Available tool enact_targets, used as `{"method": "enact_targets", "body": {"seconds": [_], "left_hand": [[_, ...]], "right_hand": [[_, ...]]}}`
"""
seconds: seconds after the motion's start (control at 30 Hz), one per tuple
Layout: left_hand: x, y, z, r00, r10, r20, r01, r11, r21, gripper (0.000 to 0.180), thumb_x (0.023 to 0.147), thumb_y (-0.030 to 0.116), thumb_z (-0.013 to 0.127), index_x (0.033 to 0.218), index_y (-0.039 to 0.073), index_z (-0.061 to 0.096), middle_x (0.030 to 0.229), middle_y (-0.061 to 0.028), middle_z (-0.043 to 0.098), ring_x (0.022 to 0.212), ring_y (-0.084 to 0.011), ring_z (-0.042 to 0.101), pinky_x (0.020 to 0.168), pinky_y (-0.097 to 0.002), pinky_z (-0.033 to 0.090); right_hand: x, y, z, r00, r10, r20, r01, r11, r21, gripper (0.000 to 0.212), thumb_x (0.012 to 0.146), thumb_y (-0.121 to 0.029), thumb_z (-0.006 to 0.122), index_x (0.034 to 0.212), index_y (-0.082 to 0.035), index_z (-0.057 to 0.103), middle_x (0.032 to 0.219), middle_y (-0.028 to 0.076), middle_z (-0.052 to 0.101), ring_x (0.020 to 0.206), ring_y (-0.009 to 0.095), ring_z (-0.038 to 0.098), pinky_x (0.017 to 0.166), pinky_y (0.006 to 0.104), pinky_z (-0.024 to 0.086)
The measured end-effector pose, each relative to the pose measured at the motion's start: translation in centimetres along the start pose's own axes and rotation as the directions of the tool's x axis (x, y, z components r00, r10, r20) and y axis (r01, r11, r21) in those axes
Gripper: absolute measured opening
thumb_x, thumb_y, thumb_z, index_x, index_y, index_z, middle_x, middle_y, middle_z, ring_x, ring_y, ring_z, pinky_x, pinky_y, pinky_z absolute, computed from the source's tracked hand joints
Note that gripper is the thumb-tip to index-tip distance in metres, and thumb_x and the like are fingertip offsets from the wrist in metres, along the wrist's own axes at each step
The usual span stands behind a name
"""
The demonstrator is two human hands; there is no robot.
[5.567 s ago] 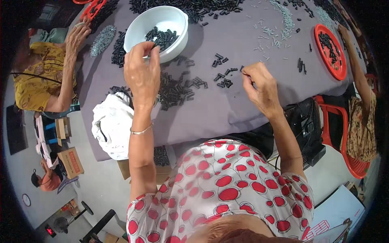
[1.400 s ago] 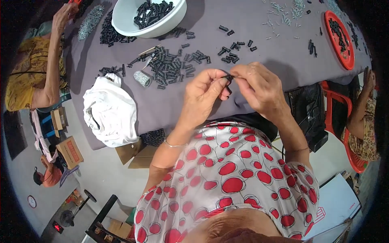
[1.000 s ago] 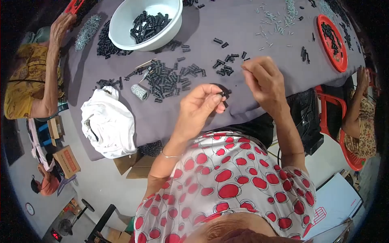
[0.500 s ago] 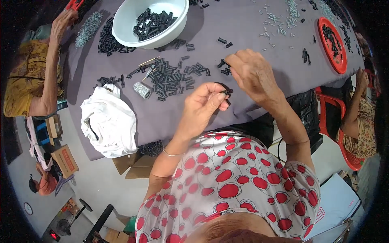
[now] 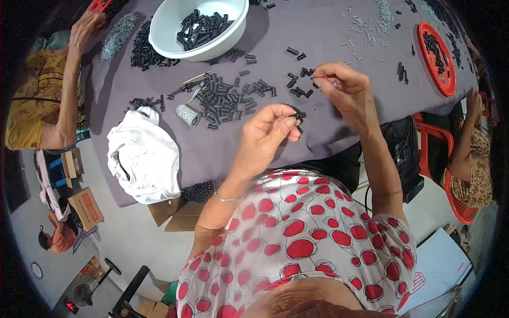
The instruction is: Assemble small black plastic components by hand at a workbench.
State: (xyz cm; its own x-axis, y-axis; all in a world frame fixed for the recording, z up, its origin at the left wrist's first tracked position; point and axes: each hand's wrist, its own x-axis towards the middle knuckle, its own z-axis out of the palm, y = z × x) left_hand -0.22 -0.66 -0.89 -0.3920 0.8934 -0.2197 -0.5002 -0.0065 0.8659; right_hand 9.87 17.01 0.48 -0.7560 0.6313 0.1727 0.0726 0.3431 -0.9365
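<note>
My left hand (image 5: 269, 130) is closed in a pinch over the table's near edge. Between its thumb and fingers sits a small black plastic part (image 5: 299, 115). To the right and a little farther off, my right hand (image 5: 343, 87) has thumb and forefinger pressed together at a small dark piece (image 5: 316, 84), too small to make out. Several loose black plastic parts (image 5: 298, 92) lie just left of its fingertips. A pile of black tubular parts (image 5: 220, 98) spreads out beyond my left hand.
A white basin (image 5: 199, 50) with black parts stands at the back. Left are a bunched white cloth (image 5: 143, 159) and a silvery roll (image 5: 187, 115). Small metal springs (image 5: 371, 32) and a red tray (image 5: 437, 61) lie right. Another person's arm (image 5: 69, 85) reaches in at left.
My right hand has shifted right, with its fingers turned left, uncovering more of the loose black parts. My left hand has barely moved and keeps its black part.
</note>
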Motion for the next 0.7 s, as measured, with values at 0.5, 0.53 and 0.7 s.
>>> {"method": "enact_targets", "body": {"seconds": [0.5,0.53,0.7], "left_hand": [[0.4,-0.2,-0.1,0.998,0.026,-0.061,-0.03,0.997,-0.072,0.019,0.093,0.012,0.055,0.105,-0.002,0.056,0.095,-0.0097,0.063,0.073,-0.0126,0.059,0.07,-0.0286,0.052],[0.4,-0.1,0.0,0.997,0.018,-0.076,-0.023,0.998,-0.058,0.019,0.093,0.012,0.055,0.105,-0.002,0.055,0.094,-0.0097,0.063,0.073,-0.0128,0.059,0.07,-0.0288,0.052],[0.4,-0.1,0.3,0.994,0.015,-0.104,-0.019,0.999,-0.04,0.019,0.093,0.012,0.056,0.105,-0.003,0.055,0.094,-0.0098,0.063,0.072,-0.0132,0.059,0.07,-0.029,0.052]], "right_hand": [[-1.1,-0.2,0.2,0.957,0.268,0.111,-0.29,0.868,0.403,0.011,0.081,-0.001,0.063,0.091,-0.002,0.066,0.08,-0.001,0.059,0.068,0.003,0.05,0.06,0.0187,0.041],[-1.4,0.1,0.6,0.969,0.216,0.117,-0.246,0.855,0.457,0.012,0.081,-0.001,0.063,0.092,-0.002,0.066,0.08,-0.002,0.06,0.069,0.003,0.049,0.061,0.0182,0.041],[-2.2,-0.5,1.8,0.977,0.196,0.081,-0.21,0.854,0.476,0.012,0.081,0.001,0.064,0.093,-0.001,0.065,0.082,-0.003,0.06,0.071,0.002,0.049,0.062,0.0173,0.041]]}}
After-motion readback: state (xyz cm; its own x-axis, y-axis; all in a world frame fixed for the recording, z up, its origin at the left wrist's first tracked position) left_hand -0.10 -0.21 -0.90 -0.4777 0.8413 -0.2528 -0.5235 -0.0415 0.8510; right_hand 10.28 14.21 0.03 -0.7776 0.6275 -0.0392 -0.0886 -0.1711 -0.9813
